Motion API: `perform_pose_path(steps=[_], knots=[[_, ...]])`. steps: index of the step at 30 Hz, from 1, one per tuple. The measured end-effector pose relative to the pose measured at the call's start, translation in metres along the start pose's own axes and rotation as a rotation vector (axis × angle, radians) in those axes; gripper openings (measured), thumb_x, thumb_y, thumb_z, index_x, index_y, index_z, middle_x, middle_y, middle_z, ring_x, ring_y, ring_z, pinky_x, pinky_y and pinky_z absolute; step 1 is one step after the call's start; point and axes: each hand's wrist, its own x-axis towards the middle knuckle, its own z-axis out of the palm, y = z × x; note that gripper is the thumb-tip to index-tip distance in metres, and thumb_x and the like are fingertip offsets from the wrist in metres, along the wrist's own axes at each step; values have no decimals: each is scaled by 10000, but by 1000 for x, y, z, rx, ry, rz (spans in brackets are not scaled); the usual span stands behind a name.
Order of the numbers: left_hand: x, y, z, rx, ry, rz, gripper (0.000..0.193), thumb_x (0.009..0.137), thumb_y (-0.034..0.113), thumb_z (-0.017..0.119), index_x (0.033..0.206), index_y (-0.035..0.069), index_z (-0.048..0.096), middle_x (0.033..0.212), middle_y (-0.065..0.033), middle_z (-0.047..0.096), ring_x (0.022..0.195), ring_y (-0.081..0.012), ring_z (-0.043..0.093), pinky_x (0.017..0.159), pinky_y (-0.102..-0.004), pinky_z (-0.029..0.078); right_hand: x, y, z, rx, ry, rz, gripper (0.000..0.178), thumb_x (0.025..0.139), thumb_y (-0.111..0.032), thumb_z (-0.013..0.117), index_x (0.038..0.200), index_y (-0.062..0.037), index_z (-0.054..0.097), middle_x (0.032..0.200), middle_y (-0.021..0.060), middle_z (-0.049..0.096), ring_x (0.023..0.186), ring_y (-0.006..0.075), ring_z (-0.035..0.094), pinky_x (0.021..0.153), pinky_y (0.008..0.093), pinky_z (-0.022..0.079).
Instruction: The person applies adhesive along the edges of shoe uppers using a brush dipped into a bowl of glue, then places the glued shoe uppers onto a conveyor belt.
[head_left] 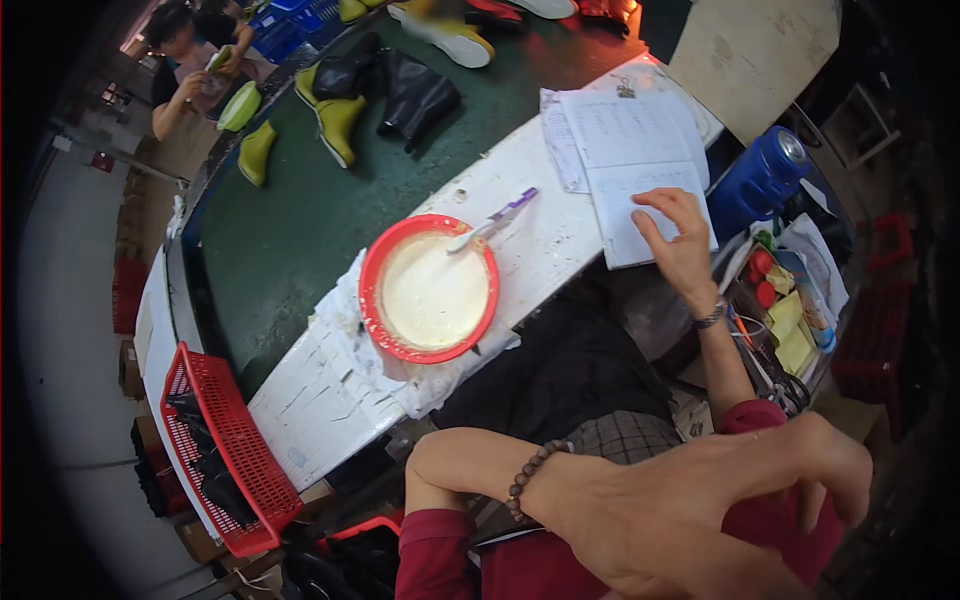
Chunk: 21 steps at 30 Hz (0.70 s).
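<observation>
At the left of the frame stands a red basket (237, 452) with dark things in it; above it, upper left, a co-worker (168, 82) holds something green. Green shoes (340, 125) and black boots (416, 98) lie across the dark green table (290, 240). Near the centre, on the white board (550, 235), sits a red bowl (371, 285) of creamy white paste (430, 295). A purple-and-white brush (510, 209) leans over its upper right rim (its bristles, if any, are out of sight).

Right of centre, the notebook (625, 135) lies open, a clip (626, 87) at its top. Over its lower page is the right hand (685, 245), fingers curled, thumb and forefinger apart with nothing between them; whether it touches the paper I cannot tell. The left hand (690, 500), large at lower right, has bent, loosely spread fingers and no visible load.

The step looks like a pause at the notebook. Turning a page would call for a light pinch at its edge.

Handwriting fills lines on the pages, too small to read. I can make out no brand on the blue bottle (745, 190) at upper right, nor on the packets (790, 330) below it.
</observation>
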Motion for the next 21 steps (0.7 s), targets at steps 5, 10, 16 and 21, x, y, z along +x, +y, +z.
perform_pose_path(steps=[5,10,16,21], knots=[[-14,-13,-64,914,-82,-82,347,956,44,643,1303,63,641,1234,-126,637,1080,-290,641,972,-392,491,-31,38,-54,-621,-437,80,1002,684,-267,908,1568,-241,436,1573,164,408,1441,469,361,1148,630,334],[-38,-20,-241,1861,420,-148,570,827,-87,595,1385,23,550,1364,-212,564,1275,-418,548,1046,-442,476,-37,65,-37,-570,-393,-117,642,825,-58,720,1433,-222,597,1503,79,553,1422,359,468,1166,645,283],[-72,-41,-319,2207,419,-289,598,887,-23,596,1472,28,484,1464,-198,528,1337,-408,501,1114,-484,398,4,48,-64,-452,-73,-184,346,867,-10,673,1185,-143,708,1134,74,735,1117,290,667,1124,563,351],[-87,-60,-319,2419,364,-340,473,926,57,614,1398,75,598,1487,-173,527,1402,-406,443,1175,-542,332,75,25,-79,-446,105,-268,198,920,-88,655,1105,-122,717,1045,92,733,1005,278,673,986,448,436]])
